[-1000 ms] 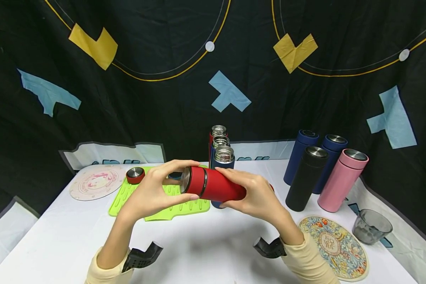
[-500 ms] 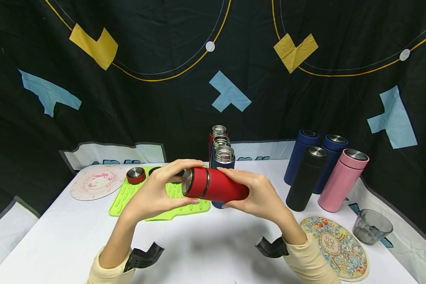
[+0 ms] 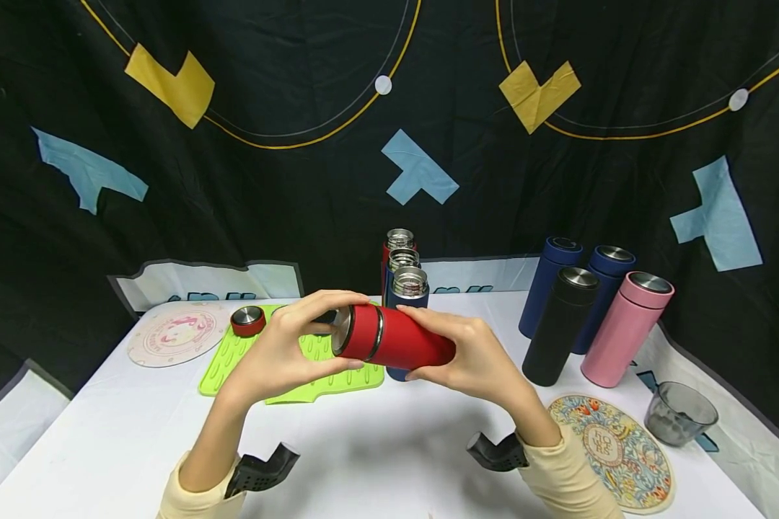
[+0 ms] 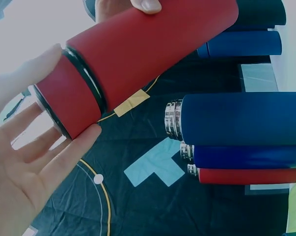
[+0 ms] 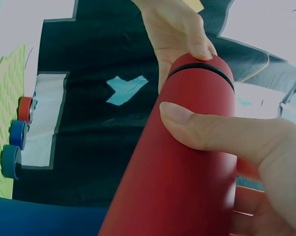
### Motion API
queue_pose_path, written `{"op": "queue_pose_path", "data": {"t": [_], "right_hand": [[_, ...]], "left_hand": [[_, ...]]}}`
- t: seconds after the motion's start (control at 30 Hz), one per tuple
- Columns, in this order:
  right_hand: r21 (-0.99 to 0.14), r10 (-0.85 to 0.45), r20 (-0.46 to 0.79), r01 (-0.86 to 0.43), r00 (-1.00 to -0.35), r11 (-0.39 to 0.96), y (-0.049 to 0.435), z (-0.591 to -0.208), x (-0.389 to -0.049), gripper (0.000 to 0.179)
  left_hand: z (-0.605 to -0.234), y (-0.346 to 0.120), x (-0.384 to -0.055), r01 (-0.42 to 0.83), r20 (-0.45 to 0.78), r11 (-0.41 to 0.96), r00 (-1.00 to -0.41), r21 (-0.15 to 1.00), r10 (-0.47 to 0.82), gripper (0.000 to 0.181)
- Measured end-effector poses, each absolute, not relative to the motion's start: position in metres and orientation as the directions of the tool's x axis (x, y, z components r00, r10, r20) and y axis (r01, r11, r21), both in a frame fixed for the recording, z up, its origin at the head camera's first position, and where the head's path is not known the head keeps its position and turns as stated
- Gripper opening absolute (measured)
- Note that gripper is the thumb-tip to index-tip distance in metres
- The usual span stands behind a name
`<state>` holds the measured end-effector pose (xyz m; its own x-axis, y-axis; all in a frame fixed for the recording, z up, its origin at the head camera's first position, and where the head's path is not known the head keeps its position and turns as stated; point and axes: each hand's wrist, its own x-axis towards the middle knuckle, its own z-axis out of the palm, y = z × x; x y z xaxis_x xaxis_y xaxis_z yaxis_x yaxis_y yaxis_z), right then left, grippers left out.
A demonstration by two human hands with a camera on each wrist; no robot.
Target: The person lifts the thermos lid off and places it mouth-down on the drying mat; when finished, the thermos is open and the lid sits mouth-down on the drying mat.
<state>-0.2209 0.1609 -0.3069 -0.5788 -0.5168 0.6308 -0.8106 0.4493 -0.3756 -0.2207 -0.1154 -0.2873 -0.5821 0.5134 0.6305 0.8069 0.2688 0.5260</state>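
A red thermos bottle is held up on its side over the table, its silver-topped lid pointing left. My left hand pinches that lid between thumb and fingers; in the left wrist view the thumb lies along the lid's red side. The right hand grips the bottle's body near the base, with the thumb across it in the right wrist view. A dark ring marks the seam between lid and body, with no gap showing. Behind the bottle stand several lidless thermoses, partly hidden.
A green mat at left carries a red cap, a blue cap and a teal one. At right stand blue thermoses, a black thermos, a pink thermos, a patterned round mat and a glass cup.
The red thermos and both hands have shifted slightly right since a second ago. The left fingers keep hold of the lid; the last half second shows almost no movement.
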Motion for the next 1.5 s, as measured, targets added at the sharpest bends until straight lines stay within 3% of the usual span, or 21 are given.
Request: {"op": "queue_pose_path", "data": {"t": [0.17,0.53,0.97,1.5], "right_hand": [[-0.312,-0.484,0.662,-0.798,-0.572,0.515,0.160,-0.308,-0.221,0.081],[-0.243,-0.468,0.684,-0.780,-0.559,0.577,0.162,-0.307,-0.224,0.083],[-0.374,-0.397,0.706,-0.785,-0.586,0.494,0.178,-0.301,-0.229,0.080],[-0.457,-0.175,0.734,-0.668,-0.656,0.588,0.212,-0.298,-0.254,0.078]], "left_hand": [[-0.288,-0.114,-0.220,0.742,0.605,0.305,-0.666,0.596,0.437,0.070],[-0.285,-0.116,-0.221,0.705,0.618,0.349,-0.709,0.617,0.339,0.069],[-0.287,-0.123,-0.234,0.684,0.596,0.406,-0.728,0.606,0.338,0.070],[-0.329,-0.130,-0.291,0.530,0.385,0.546,-0.848,0.649,0.364,0.066]]}}
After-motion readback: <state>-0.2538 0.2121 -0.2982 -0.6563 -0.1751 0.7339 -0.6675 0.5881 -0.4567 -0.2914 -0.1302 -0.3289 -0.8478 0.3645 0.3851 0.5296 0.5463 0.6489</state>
